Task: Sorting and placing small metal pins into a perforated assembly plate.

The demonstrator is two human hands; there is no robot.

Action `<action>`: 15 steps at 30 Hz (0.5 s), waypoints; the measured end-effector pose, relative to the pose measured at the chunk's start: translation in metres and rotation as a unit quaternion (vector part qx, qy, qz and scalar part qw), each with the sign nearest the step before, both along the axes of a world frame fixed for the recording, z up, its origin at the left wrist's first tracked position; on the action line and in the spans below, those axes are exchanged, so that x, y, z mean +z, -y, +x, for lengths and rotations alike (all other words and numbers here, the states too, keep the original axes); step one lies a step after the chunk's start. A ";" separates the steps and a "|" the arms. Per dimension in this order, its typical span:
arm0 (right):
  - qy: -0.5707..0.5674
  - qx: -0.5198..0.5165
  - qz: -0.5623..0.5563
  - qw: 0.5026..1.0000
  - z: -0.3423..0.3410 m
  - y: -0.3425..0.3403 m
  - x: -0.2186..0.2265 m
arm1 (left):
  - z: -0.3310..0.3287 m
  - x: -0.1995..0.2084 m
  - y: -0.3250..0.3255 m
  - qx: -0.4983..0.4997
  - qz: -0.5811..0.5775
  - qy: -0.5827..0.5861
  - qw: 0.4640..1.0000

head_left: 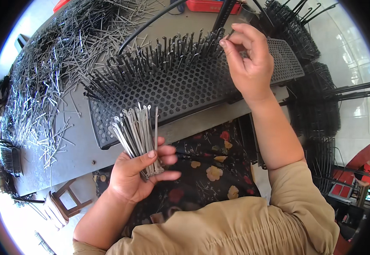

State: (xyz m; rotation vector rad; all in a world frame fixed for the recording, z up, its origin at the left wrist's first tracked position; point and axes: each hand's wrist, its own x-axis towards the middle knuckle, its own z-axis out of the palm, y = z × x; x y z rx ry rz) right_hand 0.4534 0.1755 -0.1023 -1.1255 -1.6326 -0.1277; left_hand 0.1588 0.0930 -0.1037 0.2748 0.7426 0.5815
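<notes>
Grey bench (79,148) fills the left and middle of your work area, with a pale tiled floor (355,112) beyond it to the right. A heap of loose strips (68,51) covers the far left of the bench. In front of you sits a black perforated rack (168,91), with dark rods (168,53) standing close together along its far side.

The bunch of metal strips (136,131) is in your left grip (132,172), above the near edge of the rack: thumb across the front, lower ends gathered near the palm, holed upper ends fanned out. One strip stands slightly apart on the right. Your right grip (253,61) is raised over the rack's right end, thumb and forefinger nearly meeting; whether it pinches a strip cannot be told.

Expect each strip to be light, stiff and smooth, liable to slide against its neighbours; the bunch should weigh more. Breakage is unlikely, though thin strips may bend. Clasp the bunch low; take single strips near the holed end, between thumb and fingertip.
</notes>
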 end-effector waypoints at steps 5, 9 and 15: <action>0.220 -0.073 0.041 0.972 0.009 -0.006 0.011 | 0.004 0.005 -0.004 0.034 -0.064 -0.011 0.997; 0.172 -0.077 0.040 0.981 0.003 -0.001 0.011 | 0.008 0.000 0.000 0.023 0.016 -0.107 0.994; -0.239 0.161 -0.337 0.896 -0.065 0.064 0.017 | 0.015 0.002 0.009 0.042 0.056 -0.176 0.982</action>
